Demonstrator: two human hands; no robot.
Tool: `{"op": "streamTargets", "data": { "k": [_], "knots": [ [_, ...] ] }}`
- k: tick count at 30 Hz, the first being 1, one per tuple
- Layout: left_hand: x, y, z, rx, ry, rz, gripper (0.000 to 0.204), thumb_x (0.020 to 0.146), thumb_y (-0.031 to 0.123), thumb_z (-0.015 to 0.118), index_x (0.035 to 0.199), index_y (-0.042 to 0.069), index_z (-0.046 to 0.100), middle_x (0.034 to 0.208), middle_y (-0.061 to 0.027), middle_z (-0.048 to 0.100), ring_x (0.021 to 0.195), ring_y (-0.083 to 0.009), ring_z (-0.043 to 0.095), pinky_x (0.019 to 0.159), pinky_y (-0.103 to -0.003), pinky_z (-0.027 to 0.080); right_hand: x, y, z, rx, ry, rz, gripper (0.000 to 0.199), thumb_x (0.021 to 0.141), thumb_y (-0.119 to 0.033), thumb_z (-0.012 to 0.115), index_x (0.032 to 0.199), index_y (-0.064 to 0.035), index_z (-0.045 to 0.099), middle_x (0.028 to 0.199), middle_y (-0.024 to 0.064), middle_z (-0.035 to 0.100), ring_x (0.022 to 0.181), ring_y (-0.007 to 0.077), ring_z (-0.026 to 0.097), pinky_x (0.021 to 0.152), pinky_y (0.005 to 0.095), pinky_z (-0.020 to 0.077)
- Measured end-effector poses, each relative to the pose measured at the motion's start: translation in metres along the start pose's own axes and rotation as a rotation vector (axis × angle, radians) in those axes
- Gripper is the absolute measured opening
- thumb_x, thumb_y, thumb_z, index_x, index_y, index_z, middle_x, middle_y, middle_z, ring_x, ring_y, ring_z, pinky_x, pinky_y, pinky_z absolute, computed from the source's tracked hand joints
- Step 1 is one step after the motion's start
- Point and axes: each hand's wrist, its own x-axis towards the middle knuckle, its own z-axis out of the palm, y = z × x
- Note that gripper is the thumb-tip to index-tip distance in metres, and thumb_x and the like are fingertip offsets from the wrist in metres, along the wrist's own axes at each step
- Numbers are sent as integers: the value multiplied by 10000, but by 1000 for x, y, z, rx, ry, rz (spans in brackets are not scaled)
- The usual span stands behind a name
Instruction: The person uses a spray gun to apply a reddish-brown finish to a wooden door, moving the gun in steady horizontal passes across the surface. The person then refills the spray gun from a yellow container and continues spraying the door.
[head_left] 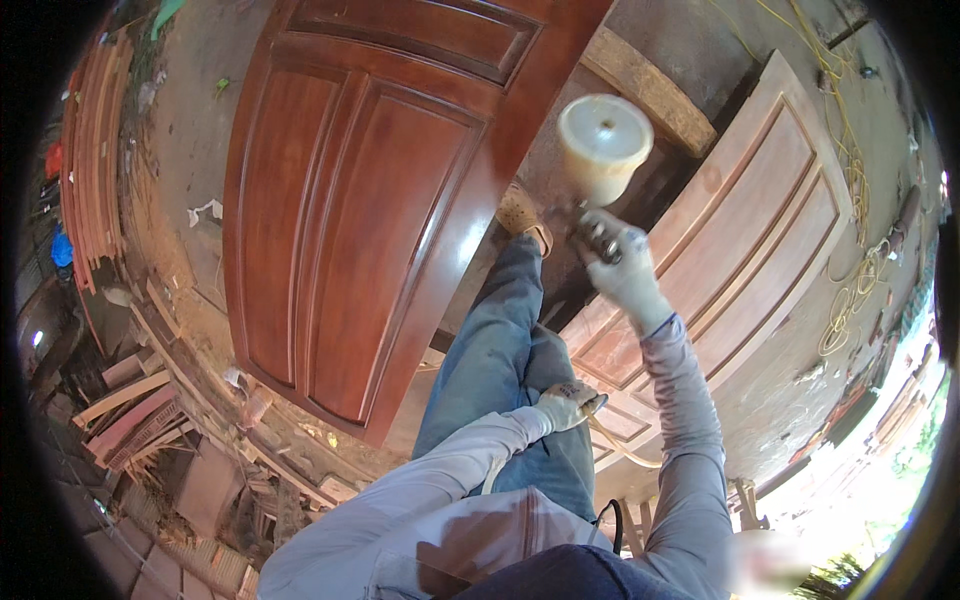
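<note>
Gloved hands worked at two levels. The left hand (566, 404), in a pale work glove, was closed around a thin cream hose (620, 447) beside the blue-jeaned thigh (505, 350). Farther out, the right hand (625, 265), also gloved, was clenched on the grip of a spray gun with a translucent white top-mounted cup (603, 142), held between a glossy red-brown panelled wooden door (370, 210) and a paler unfinished panelled door (740, 240). For an even coat, the gun would be best kept square to the surface and moved steadily, with the hose held clear of wet finish. Stacked timber offcuts (135, 405) lay beyond.
</note>
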Motion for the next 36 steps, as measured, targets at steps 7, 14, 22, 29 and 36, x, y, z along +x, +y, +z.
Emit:
{"op": "streamTargets", "data": {
  "k": [7, 14, 22, 29, 36],
  "knots": [
    [53, 41, -75, -106, -44, -136, 294, 958, 322, 521, 880, 79, 667, 890, -132, 680, 865, -328, 651, 768, -452, 521, 115, -28, -61, -198, 412, -64, 372, 847, -71, 709, 1197, 19, 621, 1045, 184, 698, 968, 256, 693, 838, 311, 517],
    [112, 71, -130, -83, -60, -23, 253, 973, 310, 513, 933, 94, 639, 907, -111, 664, 878, -314, 645, 773, -423, 514, 96, -25, -68, 28, 20, 122, 406, 842, -82, 680, 1229, 19, 607, 1035, 189, 697, 969, 238, 689, 830, 309, 513],
    [175, 72, -120, -232, 244, -2, 243, 939, 303, 534, 831, 107, 628, 876, -104, 663, 844, -332, 643, 741, -440, 505, 157, -23, -85, 229, 178, 273, 359, 846, -41, 693, 1190, 42, 630, 1076, 140, 707, 959, 163, 674, 847, 282, 507],
    [277, 114, -140, -137, 124, -95, 209, 948, 287, 532, 892, 112, 631, 883, -103, 653, 852, -326, 633, 743, -431, 502, 229, -2, -145, 121, 358, 23, 304, 906, -55, 660, 1195, 32, 624, 991, 86, 706, 876, 112, 650, 784, 267, 521],
    [349, 131, -146, -252, 355, -50, 221, 922, 281, 560, 806, 103, 621, 816, -117, 656, 781, -335, 639, 693, -445, 505, 246, -18, -209, -59, -109, 82, 328, 850, -61, 688, 1162, 28, 635, 934, 159, 716, 882, 147, 677, 771, 318, 517]
  ]
}}
